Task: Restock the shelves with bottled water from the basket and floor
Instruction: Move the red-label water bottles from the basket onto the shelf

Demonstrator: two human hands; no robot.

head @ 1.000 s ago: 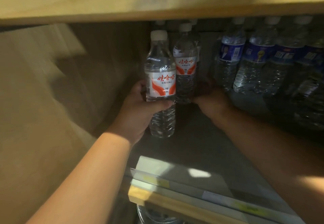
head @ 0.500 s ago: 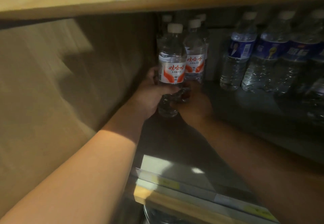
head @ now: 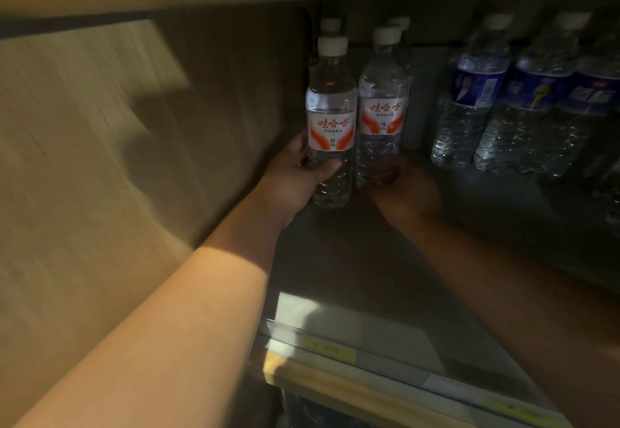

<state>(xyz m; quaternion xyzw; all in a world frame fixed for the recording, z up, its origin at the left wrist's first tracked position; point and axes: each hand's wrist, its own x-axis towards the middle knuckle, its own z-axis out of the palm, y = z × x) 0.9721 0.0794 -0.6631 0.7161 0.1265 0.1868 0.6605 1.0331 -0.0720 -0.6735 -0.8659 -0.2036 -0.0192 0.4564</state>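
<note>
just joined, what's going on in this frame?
A person is stocking a shelf with water. The left hand grips the left bottle, and the right hand holds the right bottle near its base. Both are red-labelled and side by side at the shelf's far left, in front of two back bottles. Blue-label bottles stand to the right.

Two clear water bottles, white caps, red-and-white labels: left bottle [head: 330, 132] and right bottle [head: 382, 119], upright, touching, near back left corner of shelf [head: 352, 260].
</note>
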